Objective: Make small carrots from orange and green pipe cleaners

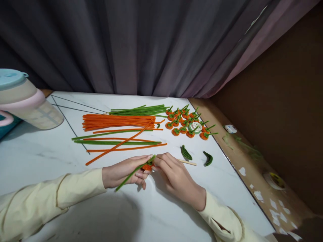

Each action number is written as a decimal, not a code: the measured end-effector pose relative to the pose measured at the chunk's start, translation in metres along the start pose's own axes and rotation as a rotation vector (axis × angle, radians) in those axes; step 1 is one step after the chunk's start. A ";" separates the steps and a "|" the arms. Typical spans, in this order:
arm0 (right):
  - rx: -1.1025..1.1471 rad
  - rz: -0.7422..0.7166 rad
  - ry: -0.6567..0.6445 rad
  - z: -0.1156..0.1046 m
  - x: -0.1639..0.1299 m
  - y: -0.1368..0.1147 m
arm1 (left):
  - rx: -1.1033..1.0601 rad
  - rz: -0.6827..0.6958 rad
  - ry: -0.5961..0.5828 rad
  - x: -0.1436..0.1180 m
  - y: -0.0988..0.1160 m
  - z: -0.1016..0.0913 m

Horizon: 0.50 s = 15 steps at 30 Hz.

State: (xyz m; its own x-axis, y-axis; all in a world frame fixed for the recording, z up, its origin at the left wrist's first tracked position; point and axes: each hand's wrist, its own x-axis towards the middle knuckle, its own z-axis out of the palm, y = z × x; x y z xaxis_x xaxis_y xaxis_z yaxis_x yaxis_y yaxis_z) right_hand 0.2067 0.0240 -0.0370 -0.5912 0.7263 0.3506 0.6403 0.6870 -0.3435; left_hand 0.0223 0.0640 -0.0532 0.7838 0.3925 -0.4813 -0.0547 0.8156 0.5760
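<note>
dim, soft overhead light leaves a dark shadow on the table (83,218) near the camera, with wide-angle bending at edges.

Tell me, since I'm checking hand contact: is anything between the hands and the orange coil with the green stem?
Nothing visible. The left hand and right hand both already pinch the orange coil, with its green stem lying across the left fingers.

Left hand (123,173) and right hand (174,176) bare; no rings or watch visible; both forearms in long pale-yellow sleeves (50,198), soft creased fabric; cuffs end at wrists; right cuff gapes slightly.
</note>
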 end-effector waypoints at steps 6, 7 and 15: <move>-0.090 -0.080 0.017 0.008 0.000 0.000 | -0.022 -0.060 -0.036 0.003 -0.002 -0.003; -0.111 -0.084 0.008 0.010 -0.001 0.000 | -0.037 -0.062 -0.037 0.004 -0.002 -0.005; -0.171 -0.040 -0.004 0.009 -0.003 0.007 | -0.080 0.064 0.012 0.001 0.002 -0.006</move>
State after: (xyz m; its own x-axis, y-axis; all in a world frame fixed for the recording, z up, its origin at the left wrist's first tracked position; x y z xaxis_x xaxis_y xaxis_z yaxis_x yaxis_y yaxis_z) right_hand 0.2085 0.0270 -0.0487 -0.6193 0.6990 0.3575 0.6905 0.7017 -0.1758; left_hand 0.0187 0.0690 -0.0564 0.7697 0.4498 -0.4530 -0.1542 0.8195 0.5519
